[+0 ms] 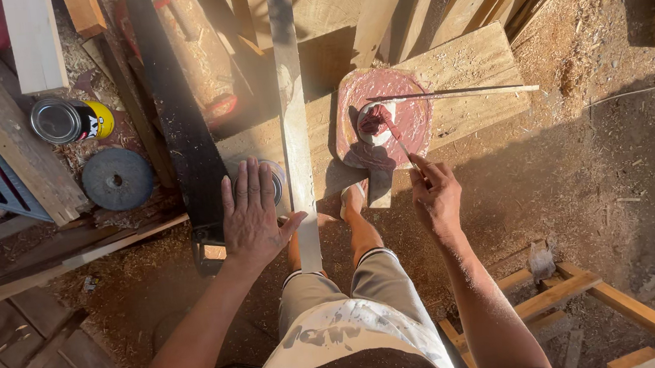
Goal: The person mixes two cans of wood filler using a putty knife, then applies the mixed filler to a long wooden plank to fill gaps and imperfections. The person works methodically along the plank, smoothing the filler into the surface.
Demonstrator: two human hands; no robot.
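Observation:
My left hand (250, 213) lies flat, fingers spread, against the left side of a long narrow wooden strip (293, 117) that runs away from me. My right hand (436, 195) grips a thin putty knife (395, 133) whose blade reaches into a lump of reddish-pink filler paste (374, 121). The paste sits on a paste-smeared round board (408, 115) resting on a wide plank (467, 72). A thin stick (453, 93) lies across the smeared board.
A yellow-and-black tin can (72, 120) lies on its side at left, near a grey grinding disc (117, 179). A dark plank (178, 118) stands beside the strip. Leaning boards fill the back. Sawdust covers the ground; a wooden frame (586, 304) sits at lower right.

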